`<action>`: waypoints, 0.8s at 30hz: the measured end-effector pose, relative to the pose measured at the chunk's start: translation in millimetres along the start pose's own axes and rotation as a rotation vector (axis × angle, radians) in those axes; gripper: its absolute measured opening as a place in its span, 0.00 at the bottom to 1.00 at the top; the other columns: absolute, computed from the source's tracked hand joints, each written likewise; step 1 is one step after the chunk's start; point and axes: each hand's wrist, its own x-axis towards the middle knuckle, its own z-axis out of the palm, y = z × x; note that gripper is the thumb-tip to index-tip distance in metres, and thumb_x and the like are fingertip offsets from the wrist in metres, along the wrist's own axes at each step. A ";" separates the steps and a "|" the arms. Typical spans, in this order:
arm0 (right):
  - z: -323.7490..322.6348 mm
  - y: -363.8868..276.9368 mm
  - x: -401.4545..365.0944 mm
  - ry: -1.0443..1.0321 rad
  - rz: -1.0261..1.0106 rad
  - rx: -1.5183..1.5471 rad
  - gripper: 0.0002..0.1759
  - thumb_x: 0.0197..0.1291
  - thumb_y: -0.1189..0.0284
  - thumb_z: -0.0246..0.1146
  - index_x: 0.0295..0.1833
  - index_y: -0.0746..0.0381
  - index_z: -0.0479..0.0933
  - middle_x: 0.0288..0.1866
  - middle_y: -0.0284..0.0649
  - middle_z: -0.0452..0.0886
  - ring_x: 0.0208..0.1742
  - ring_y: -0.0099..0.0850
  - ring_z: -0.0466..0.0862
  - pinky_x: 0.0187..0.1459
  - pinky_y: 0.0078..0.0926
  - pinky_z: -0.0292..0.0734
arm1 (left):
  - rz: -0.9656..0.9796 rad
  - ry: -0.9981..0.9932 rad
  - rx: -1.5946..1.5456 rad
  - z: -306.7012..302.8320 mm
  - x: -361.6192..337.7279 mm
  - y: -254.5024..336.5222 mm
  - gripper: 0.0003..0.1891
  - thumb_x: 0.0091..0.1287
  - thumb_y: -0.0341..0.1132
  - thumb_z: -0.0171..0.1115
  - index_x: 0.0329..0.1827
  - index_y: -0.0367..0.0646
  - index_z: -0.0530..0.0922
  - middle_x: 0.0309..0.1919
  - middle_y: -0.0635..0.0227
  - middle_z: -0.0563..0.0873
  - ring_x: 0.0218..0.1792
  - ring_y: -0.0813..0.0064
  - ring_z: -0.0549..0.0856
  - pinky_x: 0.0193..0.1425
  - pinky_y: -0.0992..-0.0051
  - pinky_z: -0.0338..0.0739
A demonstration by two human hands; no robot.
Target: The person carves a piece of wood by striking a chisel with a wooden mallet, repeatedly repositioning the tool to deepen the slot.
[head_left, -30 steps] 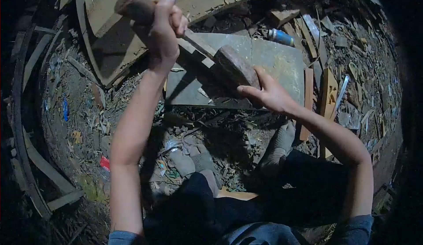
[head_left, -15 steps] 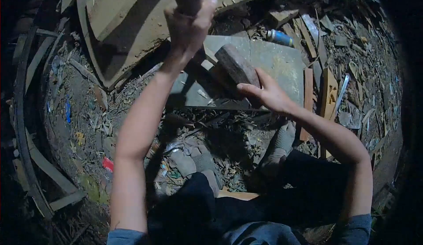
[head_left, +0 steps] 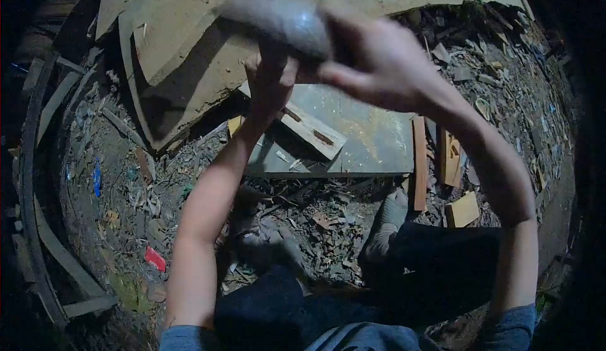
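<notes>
Both my hands are raised in front of the camera. A blurred, rounded wooden piece (head_left: 278, 19) with a shiny spot sits between them. My right hand (head_left: 379, 60) grips its right end with the fingers wrapped round it. Just beneath the piece, my left hand (head_left: 271, 83) closes on it from below. Motion blur hides its exact shape. Below the hands lies a flat grey slab (head_left: 372, 142) on the ground, with a slotted wooden strip (head_left: 312, 133) resting on it.
A large curved wooden board (head_left: 189, 41) lies behind the slab. Wood offcuts (head_left: 463, 210) and a thin slat (head_left: 420, 161) lie right of it. Chips and litter cover the dirt, including a red scrap (head_left: 154, 259). My feet (head_left: 385, 231) are near the slab's front edge.
My right hand has left the slab and risen to the top of the view. The left hand has swung toward it, and both now meet on the blurred wooden piece. The view has shifted slightly.
</notes>
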 end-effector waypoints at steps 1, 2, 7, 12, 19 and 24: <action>3.5 -9.5 0.2 -0.125 0.056 -0.100 0.32 0.53 0.57 0.68 0.59 0.63 0.70 0.37 0.57 0.83 0.39 0.53 0.85 0.43 0.44 0.80 | 0.145 0.048 0.142 -2.0 -1.8 -0.5 0.11 0.57 0.29 0.65 0.26 0.41 0.69 0.13 0.60 0.67 0.14 0.60 0.71 0.22 0.61 0.63; -8.1 -14.0 2.6 -0.237 0.132 -0.195 0.35 0.51 0.57 0.68 0.61 0.63 0.69 0.35 0.56 0.83 0.39 0.52 0.85 0.44 0.44 0.80 | 0.107 0.065 0.045 -1.5 -3.5 -2.1 0.10 0.57 0.29 0.64 0.28 0.41 0.69 0.13 0.61 0.67 0.14 0.58 0.70 0.22 0.60 0.62; 8.7 -18.5 0.2 0.261 -0.067 0.164 0.34 0.50 0.51 0.69 0.57 0.60 0.69 0.31 0.52 0.83 0.34 0.50 0.86 0.36 0.46 0.80 | 0.276 0.058 0.424 -6.8 -29.3 -20.4 0.08 0.55 0.28 0.64 0.36 0.44 0.75 0.29 0.62 0.77 0.33 0.59 0.78 0.33 0.57 0.64; 8.2 -39.3 -3.9 -0.100 -0.046 -0.172 0.33 0.49 0.54 0.69 0.55 0.58 0.64 0.25 0.50 0.80 0.30 0.55 0.83 0.32 0.48 0.77 | 0.024 -0.280 0.544 6.3 -74.0 -74.2 0.14 0.52 0.30 0.65 0.43 0.45 0.80 0.43 0.59 0.83 0.48 0.55 0.78 0.48 0.50 0.64; 48.3 -8.7 -31.9 -0.070 0.327 0.386 0.36 0.53 0.52 0.66 0.60 0.66 0.68 0.39 0.58 0.82 0.40 0.49 0.85 0.44 0.44 0.78 | -0.619 0.178 -0.787 -32.6 -37.5 -11.0 0.06 0.65 0.30 0.65 0.37 0.46 0.74 0.24 0.69 0.79 0.24 0.76 0.78 0.32 0.71 0.73; 93.1 34.3 -88.8 -0.413 0.679 0.382 0.44 0.53 0.43 0.64 0.63 0.68 0.68 0.49 0.59 0.81 0.49 0.50 0.84 0.52 0.42 0.76 | -0.626 0.223 -0.755 -40.5 -30.0 16.5 0.10 0.70 0.32 0.60 0.36 0.47 0.65 0.18 0.73 0.68 0.18 0.82 0.68 0.26 0.76 0.67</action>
